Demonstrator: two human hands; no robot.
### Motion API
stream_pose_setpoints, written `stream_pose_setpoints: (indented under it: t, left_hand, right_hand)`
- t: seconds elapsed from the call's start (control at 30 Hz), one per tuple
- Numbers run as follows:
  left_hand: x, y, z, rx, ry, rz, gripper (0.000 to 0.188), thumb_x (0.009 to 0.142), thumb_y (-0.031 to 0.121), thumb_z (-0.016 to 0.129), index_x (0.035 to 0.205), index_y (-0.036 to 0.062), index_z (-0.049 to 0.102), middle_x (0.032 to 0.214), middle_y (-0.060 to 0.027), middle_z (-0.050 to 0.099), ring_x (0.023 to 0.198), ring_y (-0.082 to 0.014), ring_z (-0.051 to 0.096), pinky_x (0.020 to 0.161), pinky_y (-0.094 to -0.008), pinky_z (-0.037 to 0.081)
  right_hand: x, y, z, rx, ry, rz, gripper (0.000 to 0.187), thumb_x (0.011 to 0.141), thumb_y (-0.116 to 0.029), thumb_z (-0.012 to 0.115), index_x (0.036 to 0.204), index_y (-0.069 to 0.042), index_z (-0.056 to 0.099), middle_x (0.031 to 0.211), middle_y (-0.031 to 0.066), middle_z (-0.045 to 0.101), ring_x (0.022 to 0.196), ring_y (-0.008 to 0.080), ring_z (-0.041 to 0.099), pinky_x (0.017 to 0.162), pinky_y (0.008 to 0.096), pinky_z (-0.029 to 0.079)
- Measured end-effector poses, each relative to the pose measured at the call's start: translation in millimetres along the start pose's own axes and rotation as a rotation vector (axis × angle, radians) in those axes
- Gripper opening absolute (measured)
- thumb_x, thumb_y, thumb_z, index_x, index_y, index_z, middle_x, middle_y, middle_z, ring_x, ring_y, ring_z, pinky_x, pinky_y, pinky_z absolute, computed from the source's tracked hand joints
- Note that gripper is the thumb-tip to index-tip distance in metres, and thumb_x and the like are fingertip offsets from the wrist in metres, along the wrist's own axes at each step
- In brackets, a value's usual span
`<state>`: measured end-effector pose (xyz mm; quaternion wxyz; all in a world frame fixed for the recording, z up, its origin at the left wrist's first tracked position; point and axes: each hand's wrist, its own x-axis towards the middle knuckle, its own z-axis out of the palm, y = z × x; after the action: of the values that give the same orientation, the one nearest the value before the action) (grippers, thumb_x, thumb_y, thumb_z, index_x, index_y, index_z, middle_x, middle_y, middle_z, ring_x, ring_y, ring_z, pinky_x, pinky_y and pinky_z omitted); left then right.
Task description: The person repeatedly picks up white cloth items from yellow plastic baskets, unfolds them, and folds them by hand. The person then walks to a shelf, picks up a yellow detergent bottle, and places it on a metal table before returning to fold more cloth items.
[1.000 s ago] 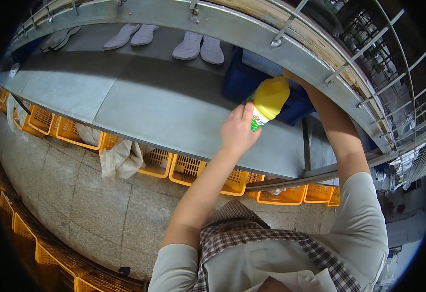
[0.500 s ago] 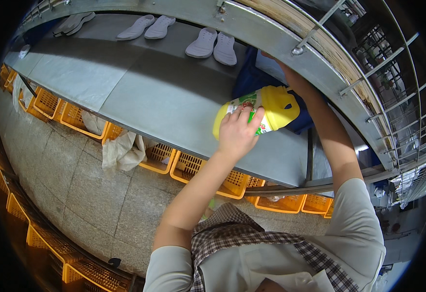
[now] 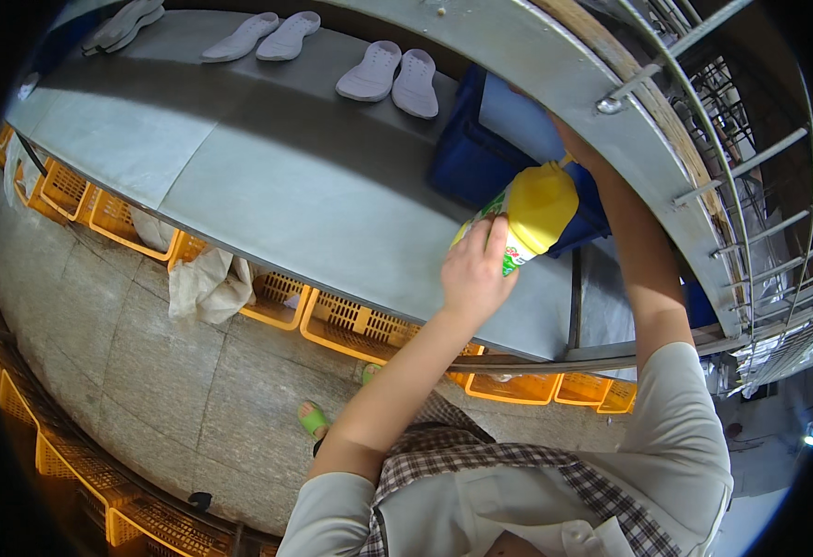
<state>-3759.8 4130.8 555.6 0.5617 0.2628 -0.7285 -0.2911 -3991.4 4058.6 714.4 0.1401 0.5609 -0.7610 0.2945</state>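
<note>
Within the bent fingers of the left hand (image 3: 476, 277) is a yellow plastic jug (image 3: 546, 212), tilted, with a green and white label; this hand is curved around its side. Just beyond the hand stands a blue bin (image 3: 458, 167). The right hand is hidden behind the metal beam (image 3: 555, 84), so I cannot tell its state. Beyond the left hand, to its left, white shoes (image 3: 369, 72) stand on the grey shelf (image 3: 286, 195); nearer than the shelf and lower, orange crates (image 3: 337, 320) are lined up.
</note>
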Motion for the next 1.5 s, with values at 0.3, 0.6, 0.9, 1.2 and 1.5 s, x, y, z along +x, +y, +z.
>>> stream_pose_setpoints:
  t: [0.3,0.6,0.9,1.2,1.5]
  left_hand:
    - [0,2,-1,0.014,-0.024,0.001,0.076,0.058,0.014,0.078,0.125,0.0054,0.043,0.109,-0.0151,0.057,0.092,-0.0320,0.060,0.071,-0.0380,0.051]
    - [2,3,-3,0.038,-0.018,0.017,0.077,0.057,0.013,0.078,0.125,0.0058,0.043,0.108,-0.0147,0.057,0.090,-0.0317,0.060,0.071,-0.0381,0.051]
    - [7,12,-13,0.062,-0.012,0.059,0.074,0.057,0.012,0.077,0.124,0.0062,0.045,0.108,-0.0137,0.057,0.088,-0.0313,0.061,0.069,-0.0378,0.052]
    - [0,6,-1,0.055,0.024,0.066,0.071,0.059,0.012,0.076,0.123,0.0061,0.046,0.107,-0.0138,0.057,0.088,-0.0312,0.061,0.071,-0.0383,0.051]
    - [-1,5,-1,0.090,0.042,0.070,0.075,0.056,0.012,0.078,0.124,0.0063,0.045,0.107,-0.0131,0.057,0.085,-0.0311,0.061,0.067,-0.0376,0.051]
  right_hand:
    - [-19,-33,7,0.325,-0.504,-0.147,0.061,0.098,-0.052,0.023,0.139,-0.009,0.039,0.142,0.0071,0.041,0.137,0.0213,0.027,0.114,0.0362,0.013]
    - [-15,-33,-5,0.274,-0.420,-0.109,0.063,0.098,-0.053,0.021,0.140,-0.009,0.036,0.143,0.0074,0.040,0.138,0.0210,0.025,0.114,0.0363,0.011]
    - [-20,-29,-4,0.251,-0.290,-0.081,0.065,0.098,-0.055,0.019,0.142,-0.010,0.034,0.144,0.0078,0.039,0.139,0.0207,0.023,0.114,0.0364,0.010]
    - [-20,-36,-3,0.365,-0.584,-0.091,0.067,0.097,-0.056,0.017,0.143,-0.010,0.031,0.145,0.0081,0.037,0.139,0.0204,0.022,0.114,0.0364,0.009]
    - [-18,-51,-13,0.171,-0.515,-0.152,0.065,0.098,-0.053,0.018,0.144,-0.008,0.029,0.146,0.0106,0.036,0.138,0.0215,0.025,0.114,0.0362,0.010]
